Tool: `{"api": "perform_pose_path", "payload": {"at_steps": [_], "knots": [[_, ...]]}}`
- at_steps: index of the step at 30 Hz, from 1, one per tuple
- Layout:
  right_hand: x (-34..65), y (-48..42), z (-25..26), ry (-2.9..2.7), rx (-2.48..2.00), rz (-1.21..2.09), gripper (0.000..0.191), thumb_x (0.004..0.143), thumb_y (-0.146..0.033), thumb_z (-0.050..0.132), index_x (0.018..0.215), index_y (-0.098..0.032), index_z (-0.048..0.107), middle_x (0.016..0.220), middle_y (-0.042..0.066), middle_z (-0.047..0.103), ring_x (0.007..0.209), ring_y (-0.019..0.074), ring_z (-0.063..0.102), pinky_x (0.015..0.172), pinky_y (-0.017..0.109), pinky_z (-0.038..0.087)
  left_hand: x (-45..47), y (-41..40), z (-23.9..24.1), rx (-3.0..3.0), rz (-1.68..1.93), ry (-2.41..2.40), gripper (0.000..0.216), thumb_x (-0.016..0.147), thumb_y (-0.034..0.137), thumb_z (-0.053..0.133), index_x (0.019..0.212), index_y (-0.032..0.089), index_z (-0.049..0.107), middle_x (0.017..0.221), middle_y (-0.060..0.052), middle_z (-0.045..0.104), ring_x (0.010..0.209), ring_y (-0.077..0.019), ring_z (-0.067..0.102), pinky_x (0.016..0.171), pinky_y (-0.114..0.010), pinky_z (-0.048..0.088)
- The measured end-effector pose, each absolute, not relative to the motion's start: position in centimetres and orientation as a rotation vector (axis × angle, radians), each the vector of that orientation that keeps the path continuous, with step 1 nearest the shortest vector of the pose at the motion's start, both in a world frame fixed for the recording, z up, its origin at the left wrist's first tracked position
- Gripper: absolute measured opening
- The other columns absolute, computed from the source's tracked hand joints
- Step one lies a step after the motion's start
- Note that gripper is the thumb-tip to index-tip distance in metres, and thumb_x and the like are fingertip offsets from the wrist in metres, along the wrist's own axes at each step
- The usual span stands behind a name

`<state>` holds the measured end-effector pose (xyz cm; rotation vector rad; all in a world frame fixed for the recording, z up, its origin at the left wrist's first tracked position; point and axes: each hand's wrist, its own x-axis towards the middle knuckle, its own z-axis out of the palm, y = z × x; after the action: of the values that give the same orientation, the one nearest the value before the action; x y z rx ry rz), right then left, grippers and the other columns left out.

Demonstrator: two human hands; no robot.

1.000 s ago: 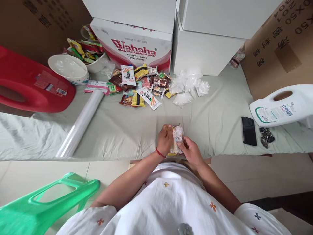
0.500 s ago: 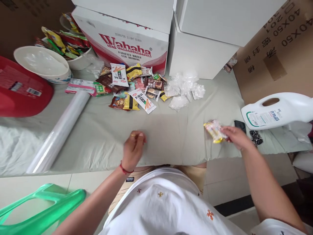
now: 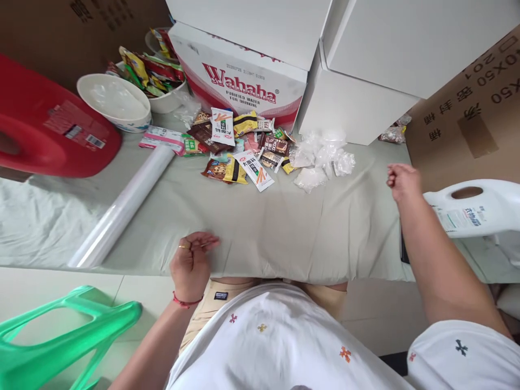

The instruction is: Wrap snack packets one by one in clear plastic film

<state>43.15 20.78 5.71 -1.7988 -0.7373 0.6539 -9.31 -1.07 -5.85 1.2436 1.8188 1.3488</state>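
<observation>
My left hand (image 3: 192, 265), with a ring and a red cord at the wrist, hovers over the near edge of the cloth-covered surface (image 3: 284, 233). Its fingers are loosely curled together and nothing shows in them. Far to the right, my right hand (image 3: 405, 183) is closed with nothing visible in it, just left of a white detergent jug (image 3: 499, 203). Beyond that hand, crinkled clear packets (image 3: 393, 134), one with some yellow, lie between the white cabinet and the carton. Snack packets (image 3: 254, 170) are heaped in the middle, beside several clear bags (image 3: 325, 157).
A clear plastic roll (image 3: 125, 203) lies at left, near a red jug (image 3: 73, 124) and a white bowl (image 3: 142, 122). Another bowl (image 3: 170, 100) holds snacks. Behind stand a Wahaha box (image 3: 244, 81), white cabinets (image 3: 357, 103) and a carton (image 3: 455, 146). A green stool (image 3: 73, 336) is below.
My right hand has moved away from me and no longer holds the yellow-edged clear packet; yellow now shows among the packets by the carton. My left hand shifted left. The view has shifted.
</observation>
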Motion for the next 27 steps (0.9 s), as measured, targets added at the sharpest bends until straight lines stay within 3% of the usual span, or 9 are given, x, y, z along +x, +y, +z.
{"api": "perform_pose_path", "payload": {"at_steps": [3, 7, 10, 13, 20, 23, 27], "knots": [[38.3, 19.6, 2.7, -0.996, -1.777, 0.738, 0.002, 0.078, -0.017, 0.067, 0.079, -0.016, 0.069, 0.058, -0.003, 0.056, 0.044, 0.0070, 0.037, 0.043, 0.022, 0.027, -9.2, 0.2, -5.8, 1.469, 1.379, 1.760, 0.017, 0.087, 0.014, 0.050, 0.089, 0.019, 0.066, 0.110, -0.008, 0.067, 0.103, -0.0212, 0.071, 0.091, -0.040, 0.060], [33.0, 22.0, 3.0, -1.554, -1.707, 0.522, 0.019, 0.086, -0.034, 0.065, 0.084, -0.018, 0.073, 0.067, 0.000, 0.064, 0.057, 0.0126, 0.052, 0.059, 0.027, 0.043, -8.6, 0.9, -5.7, 1.706, 1.276, 1.767, 0.021, 0.082, 0.010, 0.047, 0.076, 0.021, 0.064, 0.099, -0.006, 0.070, 0.094, -0.0192, 0.069, 0.089, -0.037, 0.057], [30.4, 25.9, 4.9, -1.803, -1.742, 0.172, 0.019, 0.090, -0.027, 0.058, 0.087, -0.018, 0.074, 0.081, 0.005, 0.070, 0.076, 0.0191, 0.061, 0.080, 0.034, 0.049, -8.2, 0.7, -5.7, 1.755, 1.236, 1.740, 0.023, 0.084, 0.010, 0.046, 0.075, 0.022, 0.063, 0.095, -0.006, 0.070, 0.090, -0.0179, 0.068, 0.085, -0.033, 0.056], [28.6, 30.3, 5.7, -1.993, -1.787, -0.062, 0.019, 0.091, -0.019, 0.055, 0.090, -0.018, 0.074, 0.095, 0.011, 0.070, 0.096, 0.0250, 0.060, 0.092, 0.040, 0.047, -7.9, 0.5, -5.7, 1.775, 1.232, 1.748, 0.023, 0.084, 0.009, 0.045, 0.075, 0.022, 0.063, 0.095, -0.006, 0.069, 0.089, -0.0178, 0.068, 0.084, -0.032, 0.055], [25.6, 37.5, 2.8, -2.223, -1.853, -0.010, 0.029, 0.095, -0.032, 0.066, 0.071, -0.015, 0.067, 0.081, 0.013, 0.062, 0.118, 0.0345, 0.051, 0.098, 0.053, 0.044, -7.5, 0.3, -6.3, 1.870, 1.220, 1.793, 0.023, 0.089, 0.009, 0.046, 0.077, 0.022, 0.062, 0.097, -0.007, 0.068, 0.087, -0.0173, 0.068, 0.079, -0.030, 0.054], [24.6, 38.3, 1.6, -2.151, -2.034, 0.012, 0.026, 0.090, -0.028, 0.072, 0.070, -0.012, 0.067, 0.081, 0.015, 0.063, 0.119, 0.0373, 0.054, 0.098, 0.057, 0.043, -7.4, 0.2, -6.7, 1.893, 1.243, 1.777, 0.023, 0.089, 0.008, 0.046, 0.077, 0.022, 0.060, 0.094, -0.007, 0.067, 0.084, -0.0172, 0.067, 0.076, -0.030, 0.054], [23.9, 38.1, 1.4, -2.159, -2.037, -0.007, 0.022, 0.093, -0.024, 0.065, 0.075, -0.012, 0.069, 0.085, 0.017, 0.066, 0.118, 0.0370, 0.054, 0.099, 0.059, 0.042, -7.5, 0.2, -7.0, 1.840, 1.266, 1.739, 0.021, 0.087, 0.009, 0.048, 0.074, 0.023, 0.058, 0.092, -0.007, 0.067, 0.082, -0.0179, 0.067, 0.075, -0.031, 0.054]]}}
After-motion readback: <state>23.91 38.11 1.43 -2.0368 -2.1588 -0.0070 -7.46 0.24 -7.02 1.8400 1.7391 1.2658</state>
